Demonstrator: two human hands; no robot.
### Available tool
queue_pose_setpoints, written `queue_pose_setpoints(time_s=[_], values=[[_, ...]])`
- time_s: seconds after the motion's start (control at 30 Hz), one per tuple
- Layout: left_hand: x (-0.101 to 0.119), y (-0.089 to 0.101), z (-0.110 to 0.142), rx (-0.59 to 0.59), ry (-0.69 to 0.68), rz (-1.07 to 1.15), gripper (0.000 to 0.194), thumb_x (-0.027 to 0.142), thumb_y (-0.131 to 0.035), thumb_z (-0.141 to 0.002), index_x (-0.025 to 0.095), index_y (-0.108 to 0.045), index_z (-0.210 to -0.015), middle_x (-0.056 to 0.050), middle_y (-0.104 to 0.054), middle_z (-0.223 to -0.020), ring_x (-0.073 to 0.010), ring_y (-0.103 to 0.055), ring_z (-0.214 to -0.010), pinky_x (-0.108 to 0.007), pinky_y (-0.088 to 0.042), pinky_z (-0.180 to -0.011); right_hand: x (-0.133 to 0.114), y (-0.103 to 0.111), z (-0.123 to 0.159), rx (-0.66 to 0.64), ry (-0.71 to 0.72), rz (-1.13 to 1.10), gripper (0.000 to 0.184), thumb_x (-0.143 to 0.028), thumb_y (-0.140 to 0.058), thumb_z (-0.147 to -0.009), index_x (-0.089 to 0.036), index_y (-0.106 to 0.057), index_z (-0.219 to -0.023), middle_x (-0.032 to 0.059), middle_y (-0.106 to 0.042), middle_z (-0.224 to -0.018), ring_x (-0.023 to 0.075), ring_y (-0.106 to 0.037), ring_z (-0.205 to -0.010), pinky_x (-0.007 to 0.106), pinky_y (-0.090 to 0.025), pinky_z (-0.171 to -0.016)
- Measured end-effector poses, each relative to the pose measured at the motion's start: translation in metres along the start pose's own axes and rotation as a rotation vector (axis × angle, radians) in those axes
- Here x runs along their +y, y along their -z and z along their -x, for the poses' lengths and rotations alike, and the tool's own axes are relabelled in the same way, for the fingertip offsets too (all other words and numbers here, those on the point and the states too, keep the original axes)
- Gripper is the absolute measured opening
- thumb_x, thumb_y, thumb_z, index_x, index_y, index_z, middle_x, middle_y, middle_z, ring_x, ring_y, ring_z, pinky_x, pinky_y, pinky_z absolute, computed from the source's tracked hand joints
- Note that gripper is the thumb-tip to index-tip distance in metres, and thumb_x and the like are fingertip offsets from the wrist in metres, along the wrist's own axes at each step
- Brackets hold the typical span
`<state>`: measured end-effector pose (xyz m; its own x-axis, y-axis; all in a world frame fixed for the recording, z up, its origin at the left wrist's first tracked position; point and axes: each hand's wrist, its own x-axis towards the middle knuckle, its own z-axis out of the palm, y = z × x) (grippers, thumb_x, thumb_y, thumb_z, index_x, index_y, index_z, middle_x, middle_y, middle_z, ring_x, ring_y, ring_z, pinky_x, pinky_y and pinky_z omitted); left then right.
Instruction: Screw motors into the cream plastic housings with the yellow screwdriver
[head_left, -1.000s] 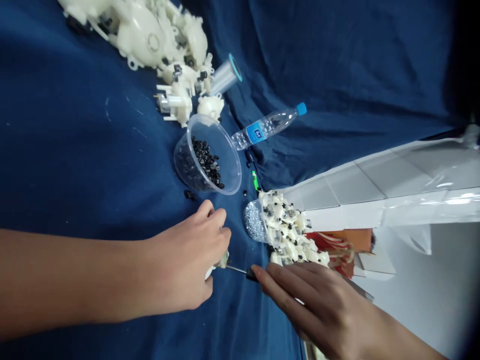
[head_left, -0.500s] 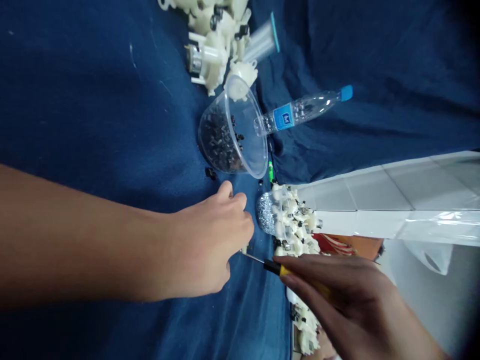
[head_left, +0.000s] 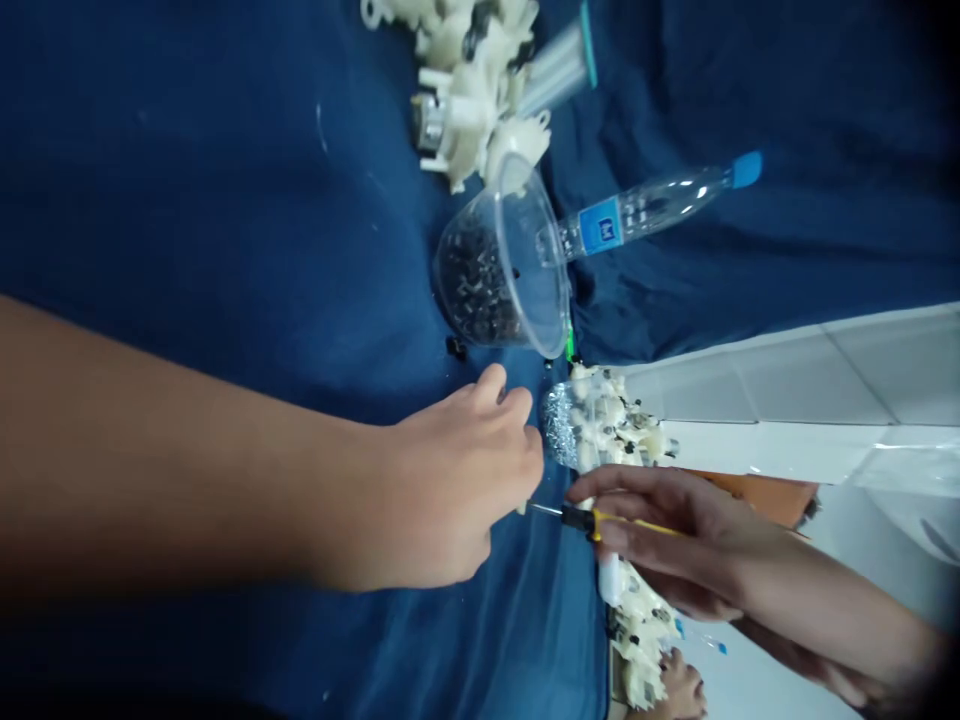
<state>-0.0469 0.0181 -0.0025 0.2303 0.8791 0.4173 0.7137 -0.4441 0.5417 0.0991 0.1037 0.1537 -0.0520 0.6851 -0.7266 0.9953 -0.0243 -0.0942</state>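
My left hand (head_left: 450,480) is closed, back up, over the blue cloth (head_left: 187,200). Its fingertips pinch a small pale piece (head_left: 522,507), which is mostly hidden under the fingers. In my right hand (head_left: 675,540) is a screwdriver (head_left: 579,518) with a black-and-yellow handle, lightly gripped between thumb and fingers. The screwdriver's thin metal shaft reaches to the pale piece at my left fingertips; its tip is too small to make out. Close to my left knuckles lie loose black parts (head_left: 456,348).
A clear tub (head_left: 531,255) holds many black parts, beside a plastic bottle (head_left: 645,215). Cream plastic assemblies (head_left: 472,110) are heaped above it in the picture. A small cup (head_left: 559,425) of shiny metal bits stands near more cream assemblies (head_left: 645,660). Part of another person (head_left: 682,685) shows low right.
The view has shifted, so most things appear farther right. My right hand has turned around the screwdriver handle and shows more of its fingers; the shaft still meets the piece at my left hand.
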Motion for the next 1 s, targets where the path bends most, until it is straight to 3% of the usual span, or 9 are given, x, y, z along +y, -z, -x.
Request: queue_pose_setpoints(time_s=[0.1, 0.2, 0.27, 0.33, 0.47, 0.6, 0.73, 0.83, 1.0], values=[[0.000, 0.000, 0.002, 0.032, 0.037, 0.046, 0.013, 0.026, -0.069, -0.073, 0.016, -0.062, -0.077, -0.006, -0.057, -0.082, -0.0248, -0.043, -0.084, -0.038, -0.035, -0.079, 0.015, -0.001, 0.003, -0.001, 0.125, 0.080, 0.027, -0.038, -0.075, -0.082, -0.024, -0.063, -0.102, -0.0033, -0.060, -0.071, 0.0068, -0.048, -0.049, 0.016, -0.037, -0.043], [0.001, -0.001, 0.002, 0.009, 0.070, 0.087, 0.015, 0.025, -0.070, -0.072, 0.016, -0.062, -0.080, -0.007, -0.059, -0.087, -0.0254, -0.044, -0.087, -0.038, -0.036, -0.081, 0.031, 0.000, 0.008, 0.210, 0.608, 0.386, 0.009, -0.023, -0.068, -0.089, -0.025, -0.069, -0.098, 0.0014, -0.071, -0.083, 0.0131, -0.067, -0.070, 0.021, -0.051, -0.059], [0.002, -0.002, 0.002, 0.000, 0.078, 0.114, 0.017, 0.025, -0.071, -0.071, 0.015, -0.064, -0.083, -0.007, -0.060, -0.091, -0.0255, -0.045, -0.089, -0.038, -0.036, -0.083, 0.041, 0.002, 0.012, 0.319, 0.957, 0.674, 0.028, -0.011, -0.063, -0.092, -0.027, -0.069, -0.113, 0.0037, -0.075, -0.106, 0.0166, -0.071, -0.087, 0.027, -0.056, -0.072], [0.003, -0.004, 0.002, 0.019, 0.071, 0.127, 0.020, 0.026, -0.072, -0.071, 0.015, -0.064, -0.086, -0.007, -0.060, -0.092, -0.0261, -0.045, -0.090, -0.039, -0.037, -0.084, 0.048, 0.005, 0.015, 0.337, 1.191, 0.944, 0.040, -0.006, -0.054, -0.095, -0.022, -0.061, -0.131, 0.0091, -0.072, -0.119, 0.0209, -0.071, -0.087, 0.035, -0.056, -0.068], [0.003, -0.008, 0.002, 0.073, 0.055, 0.124, 0.023, 0.027, -0.072, -0.070, 0.014, -0.066, -0.088, -0.007, -0.061, -0.090, -0.0269, -0.045, -0.089, -0.040, -0.037, -0.082, 0.053, 0.006, 0.011, 0.263, 1.400, 1.119, 0.043, -0.008, -0.029, -0.100, -0.002, -0.053, -0.135, 0.0211, -0.071, -0.114, 0.0260, -0.070, -0.082, 0.040, -0.055, -0.059], [0.003, -0.011, 0.000, 0.100, 0.035, 0.092, 0.017, 0.023, -0.069, -0.071, 0.015, -0.067, -0.085, -0.006, -0.062, -0.087, -0.0260, -0.046, -0.086, -0.041, -0.036, -0.081, 0.045, 0.002, 0.004, 0.277, 1.435, 1.077, 0.031, -0.005, -0.037, -0.098, -0.005, -0.062, -0.116, 0.0164, -0.074, -0.095, 0.0231, -0.071, -0.077, 0.035, -0.056, -0.058], [0.005, -0.012, -0.001, 0.083, 0.038, 0.064, 0.007, 0.019, -0.064, -0.072, 0.016, -0.066, -0.078, -0.005, -0.060, -0.080, -0.0252, -0.045, -0.083, -0.042, -0.035, -0.080, 0.037, -0.004, 0.007, 0.344, 1.322, 0.993, 0.026, -0.007, -0.044, -0.098, -0.012, -0.067, -0.109, 0.0122, -0.076, -0.095, 0.0182, -0.074, -0.077, 0.027, -0.061, -0.063], [0.006, -0.010, -0.001, 0.027, 0.043, 0.028, 0.003, 0.019, -0.061, -0.075, 0.016, -0.063, -0.074, -0.005, -0.060, -0.079, -0.0257, -0.046, -0.084, -0.045, -0.035, -0.083, 0.034, -0.011, 0.010, 0.380, 1.184, 0.841, 0.022, -0.019, -0.050, -0.098, -0.020, -0.071, -0.103, 0.0091, -0.076, -0.093, 0.0171, -0.074, -0.077, 0.023, -0.062, -0.065], [0.006, -0.009, -0.003, -0.018, 0.021, -0.025, 0.008, 0.022, -0.061, -0.078, 0.016, -0.064, -0.074, -0.007, -0.061, -0.083, -0.0273, -0.046, -0.088, -0.048, -0.034, -0.088, 0.026, -0.016, 0.004, 0.364, 0.970, 0.729, 0.027, -0.047, -0.065, -0.088, -0.025, -0.077, -0.097, 0.0104, -0.074, -0.082, 0.0246, -0.072, -0.073, 0.030, -0.062, -0.058]])
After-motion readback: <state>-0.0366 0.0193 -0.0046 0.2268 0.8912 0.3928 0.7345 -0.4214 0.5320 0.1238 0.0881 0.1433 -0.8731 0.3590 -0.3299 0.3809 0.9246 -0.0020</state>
